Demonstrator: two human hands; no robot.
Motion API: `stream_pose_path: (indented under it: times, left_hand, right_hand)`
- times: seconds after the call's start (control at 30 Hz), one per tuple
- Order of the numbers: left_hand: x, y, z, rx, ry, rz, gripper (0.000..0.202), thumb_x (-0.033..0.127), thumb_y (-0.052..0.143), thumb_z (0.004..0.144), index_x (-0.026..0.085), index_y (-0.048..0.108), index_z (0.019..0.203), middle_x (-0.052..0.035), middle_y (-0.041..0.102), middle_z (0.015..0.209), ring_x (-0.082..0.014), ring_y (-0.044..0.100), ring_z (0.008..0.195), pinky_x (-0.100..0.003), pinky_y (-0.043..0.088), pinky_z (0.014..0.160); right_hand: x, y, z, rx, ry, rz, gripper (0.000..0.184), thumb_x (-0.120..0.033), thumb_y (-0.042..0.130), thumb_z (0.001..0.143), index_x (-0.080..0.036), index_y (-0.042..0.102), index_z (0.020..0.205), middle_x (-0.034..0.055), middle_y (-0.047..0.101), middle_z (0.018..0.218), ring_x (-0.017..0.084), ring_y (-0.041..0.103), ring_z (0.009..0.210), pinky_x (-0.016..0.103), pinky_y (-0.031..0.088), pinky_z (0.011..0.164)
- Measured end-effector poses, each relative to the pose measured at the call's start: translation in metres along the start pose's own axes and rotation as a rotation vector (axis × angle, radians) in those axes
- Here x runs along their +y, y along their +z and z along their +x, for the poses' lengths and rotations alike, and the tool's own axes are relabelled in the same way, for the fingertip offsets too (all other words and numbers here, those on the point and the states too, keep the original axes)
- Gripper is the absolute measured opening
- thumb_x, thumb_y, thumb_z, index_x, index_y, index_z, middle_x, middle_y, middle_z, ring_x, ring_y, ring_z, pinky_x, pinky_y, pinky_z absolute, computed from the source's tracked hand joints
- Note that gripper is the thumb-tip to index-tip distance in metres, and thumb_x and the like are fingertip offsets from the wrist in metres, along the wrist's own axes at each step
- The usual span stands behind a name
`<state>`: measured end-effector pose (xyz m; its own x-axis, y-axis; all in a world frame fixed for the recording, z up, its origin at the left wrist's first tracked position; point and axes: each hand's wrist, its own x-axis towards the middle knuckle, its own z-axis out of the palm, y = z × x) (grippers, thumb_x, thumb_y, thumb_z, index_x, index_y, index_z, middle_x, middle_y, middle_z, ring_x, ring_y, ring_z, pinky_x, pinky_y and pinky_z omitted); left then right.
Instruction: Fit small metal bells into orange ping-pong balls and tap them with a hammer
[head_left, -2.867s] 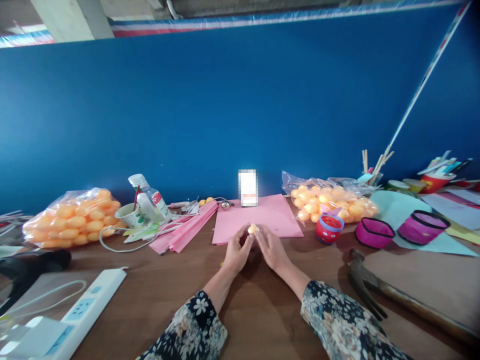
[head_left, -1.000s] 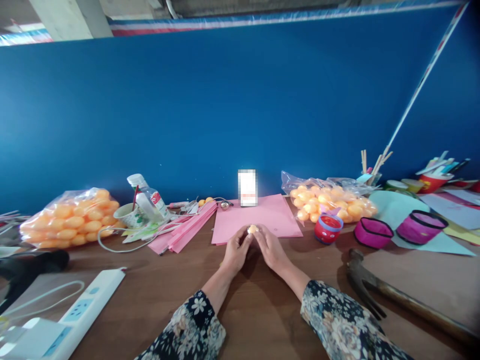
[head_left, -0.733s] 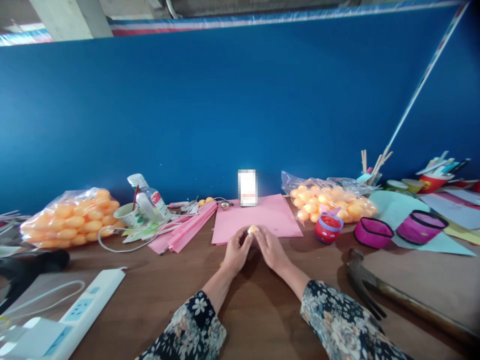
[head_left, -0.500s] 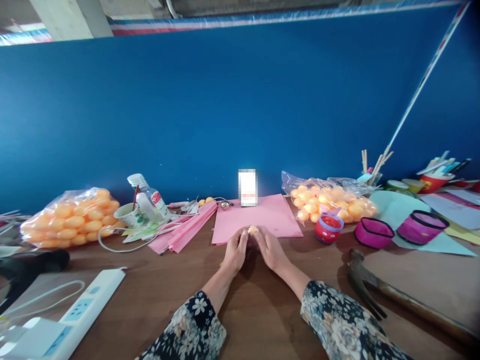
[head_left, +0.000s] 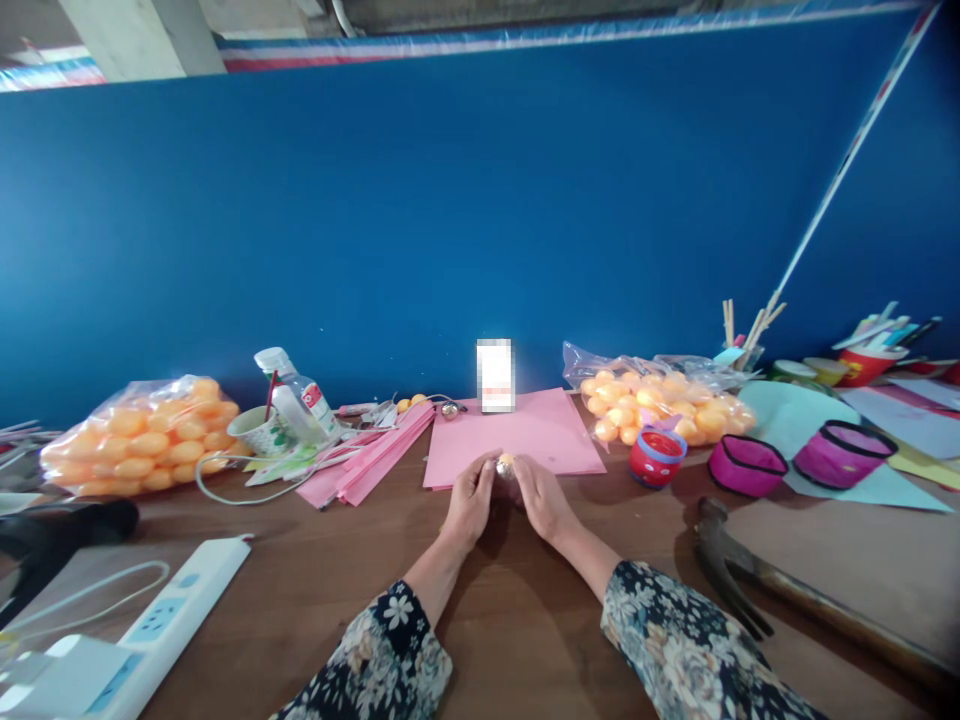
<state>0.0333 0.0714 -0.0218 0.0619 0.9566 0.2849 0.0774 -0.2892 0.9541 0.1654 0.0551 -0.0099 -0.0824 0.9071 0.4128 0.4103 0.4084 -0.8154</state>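
Note:
My left hand (head_left: 470, 500) and my right hand (head_left: 545, 500) meet near the front edge of a pink paper stack (head_left: 517, 430). Between their fingertips they grip a small rounded thing (head_left: 505, 463), pale yellowish with a shiny silvery part; its kind is too small to make out. Fingers of both hands are closed around it, and the palms hide whatever lies below. A small metal ball-like piece (head_left: 450, 409) with a cord rests at the paper's left edge. Folded pink paper strips (head_left: 390, 450) lie to the left of the stack.
Bags of orange balls stand left (head_left: 150, 435) and right (head_left: 652, 400). A red cup (head_left: 658, 458) and two purple fabric rings (head_left: 748, 466) sit at right. A claw hammer (head_left: 817, 600) lies near my right sleeve, a power strip (head_left: 176, 610) at left. A blue partition (head_left: 465, 200) rises behind.
Both hands stay in almost the same place. The small thing between the fingertips has turned slightly, and a shiny silvery part of it now shows more.

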Motion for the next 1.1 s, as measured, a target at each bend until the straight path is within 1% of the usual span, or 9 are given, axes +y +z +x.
stream_pose_path:
  times: [0.13, 0.2, 0.27, 0.33, 0.47, 0.7, 0.87, 1.0, 1.1]
  left_hand:
    - [0.0017, 0.0005, -0.0008, -0.040, -0.005, 0.002, 0.040, 0.041, 0.042, 0.084, 0.016, 0.060, 0.111, -0.0083, 0.063, 0.112, -0.0219, 0.055, 0.106, -0.038, 0.037, 0.097]
    - [0.0023, 0.0008, -0.0011, -0.058, -0.002, -0.012, 0.041, 0.041, 0.041, 0.084, 0.017, 0.058, 0.112, -0.0078, 0.063, 0.113, -0.0217, 0.055, 0.107, -0.038, 0.037, 0.097]
    - [0.0030, 0.0010, -0.0011, -0.063, 0.000, -0.022, 0.041, 0.041, 0.041, 0.085, 0.017, 0.058, 0.112, -0.0075, 0.063, 0.112, -0.0216, 0.055, 0.107, -0.038, 0.036, 0.098]
    - [0.0040, 0.0012, -0.0010, -0.057, 0.004, -0.023, 0.040, 0.040, 0.041, 0.085, 0.017, 0.059, 0.112, -0.0077, 0.063, 0.112, -0.0214, 0.054, 0.108, -0.038, 0.036, 0.099]
    - [0.0066, 0.0024, -0.0016, -0.030, 0.009, -0.027, 0.038, 0.038, 0.044, 0.083, 0.017, 0.058, 0.112, -0.0074, 0.061, 0.115, -0.0209, 0.051, 0.111, -0.038, 0.033, 0.101]
    - [0.0067, 0.0039, -0.0029, 0.004, -0.033, -0.068, 0.038, 0.036, 0.049, 0.081, 0.018, 0.055, 0.114, -0.0088, 0.059, 0.117, -0.0214, 0.052, 0.111, -0.037, 0.036, 0.098]
    - [0.0052, 0.0047, -0.0013, -0.016, -0.053, -0.098, 0.041, 0.037, 0.049, 0.081, 0.018, 0.053, 0.117, -0.0091, 0.059, 0.118, -0.0218, 0.054, 0.108, -0.037, 0.040, 0.096]
    - [0.0040, 0.0052, -0.0015, -0.023, -0.062, -0.124, 0.043, 0.037, 0.051, 0.080, 0.018, 0.051, 0.118, -0.0100, 0.059, 0.116, -0.0225, 0.057, 0.103, -0.037, 0.045, 0.089]
    - [0.0029, 0.0047, -0.0022, -0.024, -0.066, -0.138, 0.044, 0.037, 0.053, 0.079, 0.018, 0.051, 0.118, -0.0104, 0.061, 0.113, -0.0222, 0.060, 0.097, -0.037, 0.049, 0.084]
  right_hand:
    - [-0.0008, -0.0005, 0.0002, -0.015, -0.001, 0.029, 0.040, -0.036, 0.024, 0.092, -0.022, 0.058, 0.077, 0.0019, 0.059, 0.060, 0.020, 0.061, 0.077, 0.029, 0.047, 0.067]
    - [-0.0011, -0.0008, 0.0004, -0.027, 0.004, 0.042, 0.040, -0.036, 0.024, 0.092, -0.022, 0.059, 0.079, 0.0021, 0.059, 0.060, 0.020, 0.061, 0.081, 0.030, 0.048, 0.070]
    - [-0.0013, -0.0010, 0.0008, -0.030, -0.003, 0.058, 0.039, -0.035, 0.024, 0.092, -0.022, 0.060, 0.086, 0.0033, 0.063, 0.068, 0.020, 0.061, 0.084, 0.031, 0.048, 0.074]
    - [-0.0012, -0.0007, 0.0012, -0.024, -0.027, 0.074, 0.038, -0.035, 0.025, 0.092, -0.021, 0.060, 0.095, 0.0049, 0.066, 0.081, 0.019, 0.060, 0.087, 0.032, 0.047, 0.078]
    - [0.0002, 0.0009, 0.0015, 0.020, -0.055, 0.104, 0.033, -0.034, 0.030, 0.092, -0.020, 0.055, 0.108, 0.0068, 0.064, 0.102, 0.019, 0.058, 0.096, 0.032, 0.044, 0.087]
    - [0.0027, 0.0010, 0.0000, 0.045, -0.061, 0.065, 0.030, -0.033, 0.037, 0.090, -0.021, 0.050, 0.114, 0.0078, 0.059, 0.113, 0.020, 0.054, 0.104, 0.035, 0.043, 0.091]
    - [0.0052, 0.0023, 0.0003, 0.049, -0.082, 0.047, 0.031, -0.030, 0.039, 0.089, -0.022, 0.046, 0.118, 0.0082, 0.055, 0.119, 0.020, 0.051, 0.109, 0.036, 0.042, 0.093]
    - [0.0076, 0.0037, -0.0003, 0.037, -0.072, 0.043, 0.033, -0.030, 0.041, 0.088, -0.023, 0.045, 0.120, 0.0082, 0.054, 0.121, 0.020, 0.052, 0.108, 0.036, 0.043, 0.092]
    - [0.0074, 0.0039, -0.0010, 0.036, -0.069, 0.037, 0.032, -0.029, 0.043, 0.087, -0.022, 0.045, 0.118, 0.0082, 0.056, 0.117, 0.020, 0.055, 0.103, 0.036, 0.044, 0.091]
